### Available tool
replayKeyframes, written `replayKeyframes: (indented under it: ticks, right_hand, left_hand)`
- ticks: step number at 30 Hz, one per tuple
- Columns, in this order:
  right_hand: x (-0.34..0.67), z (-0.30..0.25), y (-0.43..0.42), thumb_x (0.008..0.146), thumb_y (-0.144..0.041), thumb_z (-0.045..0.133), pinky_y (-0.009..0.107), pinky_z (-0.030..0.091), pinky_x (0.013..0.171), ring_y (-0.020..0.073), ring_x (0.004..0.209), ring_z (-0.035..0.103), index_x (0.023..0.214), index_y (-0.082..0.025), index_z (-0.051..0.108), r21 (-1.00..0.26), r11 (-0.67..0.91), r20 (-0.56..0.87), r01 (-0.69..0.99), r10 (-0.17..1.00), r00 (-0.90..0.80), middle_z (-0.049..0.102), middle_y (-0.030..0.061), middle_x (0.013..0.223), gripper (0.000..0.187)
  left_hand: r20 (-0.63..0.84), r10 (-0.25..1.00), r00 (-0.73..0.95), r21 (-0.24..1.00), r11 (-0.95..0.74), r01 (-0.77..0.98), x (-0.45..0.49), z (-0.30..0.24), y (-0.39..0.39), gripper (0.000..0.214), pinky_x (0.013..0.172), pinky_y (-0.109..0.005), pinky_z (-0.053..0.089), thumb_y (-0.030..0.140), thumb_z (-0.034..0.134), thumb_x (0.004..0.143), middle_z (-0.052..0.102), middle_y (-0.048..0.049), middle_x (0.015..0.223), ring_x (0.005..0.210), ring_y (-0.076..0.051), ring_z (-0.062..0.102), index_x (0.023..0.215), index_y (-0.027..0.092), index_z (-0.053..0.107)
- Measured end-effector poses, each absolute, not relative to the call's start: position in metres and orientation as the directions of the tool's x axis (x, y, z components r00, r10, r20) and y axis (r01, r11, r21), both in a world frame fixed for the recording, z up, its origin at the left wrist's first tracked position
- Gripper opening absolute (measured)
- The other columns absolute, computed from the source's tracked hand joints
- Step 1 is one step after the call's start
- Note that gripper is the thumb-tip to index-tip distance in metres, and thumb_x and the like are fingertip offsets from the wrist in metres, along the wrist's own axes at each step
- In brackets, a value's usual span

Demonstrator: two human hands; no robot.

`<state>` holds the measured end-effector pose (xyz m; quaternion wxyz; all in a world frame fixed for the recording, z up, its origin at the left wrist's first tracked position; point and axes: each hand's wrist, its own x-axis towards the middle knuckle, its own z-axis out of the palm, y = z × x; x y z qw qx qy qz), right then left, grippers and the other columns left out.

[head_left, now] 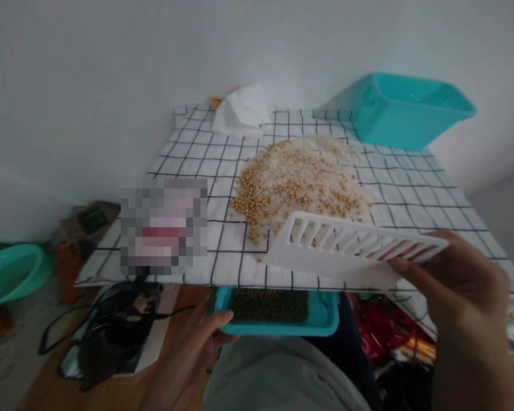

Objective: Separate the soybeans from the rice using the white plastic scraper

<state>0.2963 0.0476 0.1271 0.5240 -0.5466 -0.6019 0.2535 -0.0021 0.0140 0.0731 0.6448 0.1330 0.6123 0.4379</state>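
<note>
My left hand grips the left end of a teal plastic container below the table's front edge. Small dark green beans, looking like mung beans, lie in it with some yellowish ones. In my right hand is a white slotted plastic piece, pinched at its right end, with a row of slanted slots along its upper side. It is tilted at the front of the table, just before a spread pile of white rice mixed with yellow soybeans.
A checked cloth covers the table. A larger teal bin stands at the back right, and crumpled white paper lies at the back. A blurred-out item rests at left. Below are a green basin and a black bag.
</note>
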Motion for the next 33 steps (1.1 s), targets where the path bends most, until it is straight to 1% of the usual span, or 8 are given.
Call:
replayKeyframes:
  ticks: [4,7,9,14,18,25,29,33]
  right_hand:
    - [0.29,0.126,0.058,0.079,-0.014,0.075,0.017,0.055,0.061,0.0093,0.069,0.068,0.085,-0.027,0.071,-0.87,0.269,0.351,0.414,0.927,0.134,0.072,-0.0058,0.077,0.015]
    - [0.289,0.126,0.062,0.079,-0.015,0.074,0.016,0.054,0.063,0.0083,0.07,0.067,0.086,-0.028,0.071,-0.867,0.292,0.333,0.404,0.942,0.034,0.072,-0.0063,0.078,0.015]
    - [0.29,0.126,0.062,0.079,-0.015,0.075,0.017,0.054,0.064,0.009,0.071,0.067,0.085,-0.027,0.072,-0.882,0.301,0.342,0.363,0.938,0.052,0.072,-0.0056,0.077,0.014]
    - [0.303,0.12,0.063,0.07,-0.015,0.08,0.022,0.052,0.061,0.0123,0.071,0.067,0.078,-0.025,0.073,-0.917,0.253,0.358,0.309,0.864,0.355,0.071,-0.0039,0.073,0.015]
    - [0.326,0.112,0.064,0.057,-0.019,0.085,0.028,0.052,0.059,0.0169,0.069,0.066,0.072,-0.025,0.074,-0.916,0.242,0.386,0.32,0.748,0.54,0.068,-0.0017,0.067,0.019]
    - [0.334,0.112,0.06,0.06,-0.021,0.084,0.025,0.049,0.05,0.0163,0.066,0.065,0.078,-0.024,0.075,-0.914,0.214,0.358,0.345,0.825,0.438,0.068,-0.0009,0.066,0.021]
    - [0.321,0.109,0.075,0.06,-0.015,0.083,0.025,0.054,0.059,0.0144,0.07,0.067,0.076,-0.024,0.073,-0.873,0.343,0.475,0.347,0.759,0.445,0.072,-0.0022,0.076,0.022]
    - [0.32,0.107,0.091,0.063,-0.014,0.081,0.027,0.056,0.068,0.0144,0.072,0.068,0.076,-0.022,0.07,-0.838,0.434,0.545,0.33,0.677,0.495,0.072,-0.0023,0.076,0.019]
  left_hand:
    - [-0.661,0.741,-0.117,0.707,0.563,-0.427,-0.002,0.072,0.016,0.049,0.066,-0.024,0.059,0.016,0.081,0.067,0.081,0.0018,0.104,0.099,-0.026,0.073,0.112,0.032,0.072]
    - [-0.631,0.774,-0.052,0.717,0.557,-0.418,-0.006,0.062,0.014,0.051,0.066,-0.027,0.06,0.017,0.077,0.073,0.081,-0.0013,0.106,0.098,-0.027,0.073,0.121,0.031,0.068]
    - [-0.638,0.767,-0.061,0.725,0.572,-0.384,-0.01,0.055,0.012,0.053,0.067,-0.027,0.061,0.017,0.075,0.076,0.08,-0.0024,0.108,0.099,-0.027,0.073,0.127,0.03,0.065]
    - [-0.647,0.757,-0.089,0.728,0.579,-0.367,-0.013,0.05,0.009,0.062,0.065,-0.027,0.061,0.018,0.075,0.075,0.077,-0.0029,0.116,0.101,-0.027,0.072,0.134,0.032,0.059]
    - [-0.641,0.763,-0.089,0.724,0.561,-0.402,-0.009,0.053,0.01,0.069,0.064,-0.025,0.059,0.019,0.078,0.073,0.08,0.0004,0.111,0.1,-0.026,0.073,0.136,0.037,0.057]
    - [-0.653,0.755,-0.063,0.702,0.572,-0.425,-0.005,0.05,0.011,0.071,0.062,-0.023,0.057,0.014,0.074,0.075,0.082,0.0018,0.1,0.093,-0.023,0.075,0.14,0.034,0.053]
    - [-0.669,0.741,-0.063,0.689,0.586,-0.426,-0.003,0.054,0.011,0.076,0.064,-0.025,0.058,0.012,0.075,0.073,0.081,0.0017,0.106,0.093,-0.024,0.074,0.141,0.036,0.05]
    - [-0.655,0.752,-0.071,0.714,0.586,-0.384,-0.004,0.048,0.007,0.069,0.067,-0.031,0.059,0.019,0.074,0.076,0.078,-0.0027,0.116,0.102,-0.03,0.071,0.14,0.033,0.053]
